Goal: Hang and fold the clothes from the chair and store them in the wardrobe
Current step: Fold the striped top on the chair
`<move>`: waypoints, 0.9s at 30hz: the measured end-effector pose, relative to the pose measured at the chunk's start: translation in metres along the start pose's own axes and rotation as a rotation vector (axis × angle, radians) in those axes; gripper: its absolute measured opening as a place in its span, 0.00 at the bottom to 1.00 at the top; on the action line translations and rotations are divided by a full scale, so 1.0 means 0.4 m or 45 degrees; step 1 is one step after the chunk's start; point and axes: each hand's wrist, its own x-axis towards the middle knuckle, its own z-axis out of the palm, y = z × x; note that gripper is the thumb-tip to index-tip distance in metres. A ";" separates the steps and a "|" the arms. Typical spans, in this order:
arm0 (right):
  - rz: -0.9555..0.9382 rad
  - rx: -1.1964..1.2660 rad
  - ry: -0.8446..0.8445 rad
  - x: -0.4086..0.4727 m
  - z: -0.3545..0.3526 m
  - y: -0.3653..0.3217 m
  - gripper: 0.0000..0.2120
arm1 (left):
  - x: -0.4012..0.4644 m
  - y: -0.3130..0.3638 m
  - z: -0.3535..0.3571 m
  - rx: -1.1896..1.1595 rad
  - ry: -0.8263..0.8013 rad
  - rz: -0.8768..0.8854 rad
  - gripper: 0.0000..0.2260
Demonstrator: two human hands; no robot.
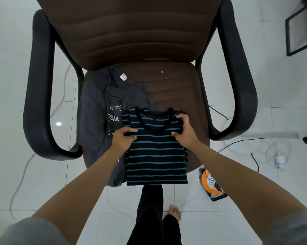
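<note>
Bare seat [175,85] behind shirts, armrests [237,82] flanking both sides

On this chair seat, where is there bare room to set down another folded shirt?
Bare seat lies behind the striped shirt, right of the grey shirt, below the backrest. The front and left are crowded: both shirts overlap there, with the left hand and right hand gripping the striped one.

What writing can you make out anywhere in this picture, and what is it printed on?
"Est. 1945": in a small outlined banner on the grey T-shirt lying on the chair seat.
"ESIA": large white letters below it on the same shirt; the start of the word is hidden in a fold.
Small yellow print under those letters: too small and partly covered to read.
White neck tag on the grey shirt: no legible text.
Striped shirt: no writing visible.
</note>
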 end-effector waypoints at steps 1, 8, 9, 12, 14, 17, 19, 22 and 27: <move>-0.021 -0.011 -0.025 -0.003 -0.003 -0.002 0.25 | 0.001 0.001 -0.003 0.003 0.000 -0.011 0.11; -0.070 -0.094 -0.025 -0.058 -0.028 -0.042 0.23 | -0.076 0.047 -0.001 0.138 0.160 0.101 0.16; -0.071 -0.094 -0.019 -0.070 -0.034 -0.052 0.24 | -0.093 0.054 -0.003 0.139 0.174 0.123 0.16; -0.110 -0.092 -0.001 -0.111 -0.052 -0.084 0.25 | -0.145 0.074 -0.018 0.113 0.150 0.181 0.15; -0.149 -0.089 0.011 -0.140 -0.067 -0.106 0.25 | -0.178 0.084 -0.034 0.081 0.143 0.201 0.14; -0.232 -0.092 0.007 -0.181 -0.094 -0.140 0.25 | -0.239 0.102 -0.060 -0.025 0.151 0.185 0.14; -0.314 -0.101 -0.002 -0.213 -0.113 -0.167 0.26 | -0.298 0.116 -0.075 -0.114 0.199 0.216 0.14; -0.445 -0.110 -0.031 -0.274 -0.138 -0.217 0.26 | -0.418 0.136 -0.099 -0.219 0.320 0.297 0.15; -0.726 -0.125 -0.137 -0.396 -0.159 -0.340 0.27 | -0.631 0.146 -0.181 -0.315 0.505 0.403 0.17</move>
